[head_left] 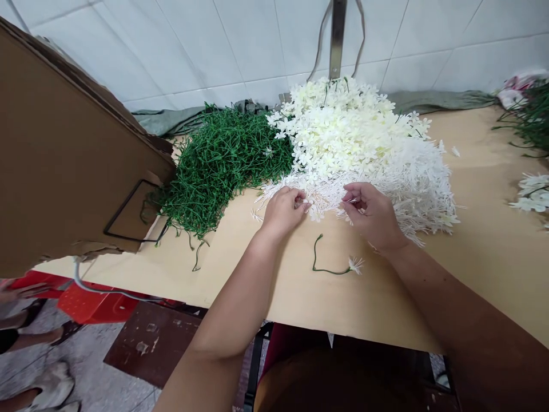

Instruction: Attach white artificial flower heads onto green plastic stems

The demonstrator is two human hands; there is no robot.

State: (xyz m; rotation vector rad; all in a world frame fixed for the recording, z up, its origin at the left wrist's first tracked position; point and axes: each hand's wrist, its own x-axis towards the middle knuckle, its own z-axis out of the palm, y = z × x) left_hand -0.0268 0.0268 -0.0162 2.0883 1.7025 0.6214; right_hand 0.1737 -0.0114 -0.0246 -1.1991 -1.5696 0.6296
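My left hand (283,210) rests at the near edge of a big heap of white plastic flower pieces (364,149), its fingers pinched on a small white piece. My right hand (371,213) is curled at the same edge, its fingers closed on thin white stamen pieces. A single green stem with a white flower on its end (332,268) lies on the tan table (480,252) just in front of both hands. A pile of loose green stems (214,163) sits left of the white heap.
A large brown cardboard box (64,166) leans over the table's left end. More flowers and green stems (532,149) lie at the right edge. White tiled wall behind. Below left, a red stool (94,303) and another person's feet (43,343) on the floor.
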